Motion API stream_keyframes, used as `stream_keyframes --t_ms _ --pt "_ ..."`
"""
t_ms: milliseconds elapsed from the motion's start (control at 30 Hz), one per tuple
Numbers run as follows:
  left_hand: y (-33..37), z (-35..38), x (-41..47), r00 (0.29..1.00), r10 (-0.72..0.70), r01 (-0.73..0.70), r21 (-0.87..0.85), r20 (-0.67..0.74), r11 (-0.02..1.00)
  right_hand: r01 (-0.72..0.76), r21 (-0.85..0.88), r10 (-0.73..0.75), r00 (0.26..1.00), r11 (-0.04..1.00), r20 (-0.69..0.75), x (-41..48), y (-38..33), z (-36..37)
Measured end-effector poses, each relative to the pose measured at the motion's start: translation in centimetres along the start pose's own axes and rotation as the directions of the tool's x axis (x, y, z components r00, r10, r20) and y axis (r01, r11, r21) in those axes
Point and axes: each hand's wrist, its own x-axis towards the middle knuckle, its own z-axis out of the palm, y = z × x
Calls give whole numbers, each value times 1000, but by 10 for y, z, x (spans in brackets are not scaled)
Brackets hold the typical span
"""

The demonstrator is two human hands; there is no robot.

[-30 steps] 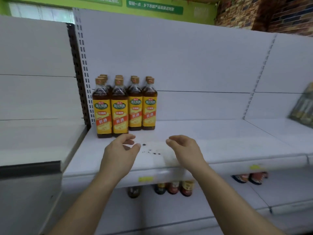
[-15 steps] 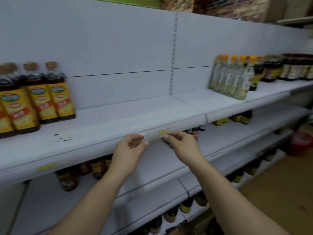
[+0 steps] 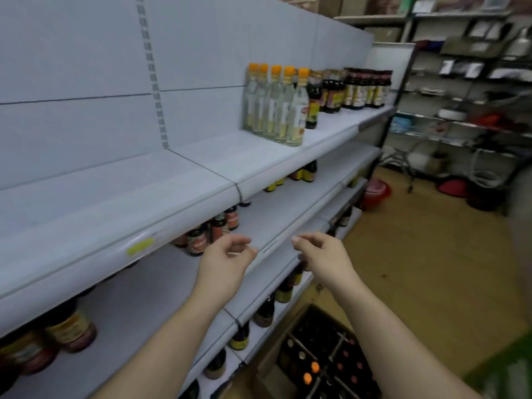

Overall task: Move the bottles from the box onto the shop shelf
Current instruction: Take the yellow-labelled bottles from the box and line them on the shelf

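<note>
A cardboard box (image 3: 267,367) with dividers stands on the floor at the bottom middle, and several bottles (image 3: 311,372) sit in it, two showing orange caps. The white shop shelf (image 3: 121,203) runs across the left at chest height, bare along this stretch. My left hand (image 3: 224,260) hangs in the air in front of the lower shelves, fingers loosely curled and holding nothing. My right hand (image 3: 322,259) is beside it at the same height, also loosely curled and holding nothing. Both hands are well above the box.
Clear bottles with orange caps (image 3: 276,105) and dark sauce bottles (image 3: 362,90) stand further right on the shelf. Lower shelves (image 3: 276,214) hold more bottles. A red bucket (image 3: 375,194) sits on the wooden floor, with wire racks (image 3: 460,90) behind.
My view has swung right and down, away from the yellow-labelled bottles, and the box on the floor has come into sight. Both hands have come away from the shelf edge, still holding nothing.
</note>
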Motion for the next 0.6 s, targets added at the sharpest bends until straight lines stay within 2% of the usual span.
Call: stream_keyframes --t_ms 167,300,600 --pt "-28 47 44 990 -60 57 23 129 998 -131 36 134 983 991 -129 39 36 -25" --pt "-60 82 70 966 -120 107 68 227 992 -263 75 272 942 962 -197 61 76 -35" --pt "-133 165 93 840 -278 192 224 467 956 -529 158 552 790 834 -266 61 183 -55"
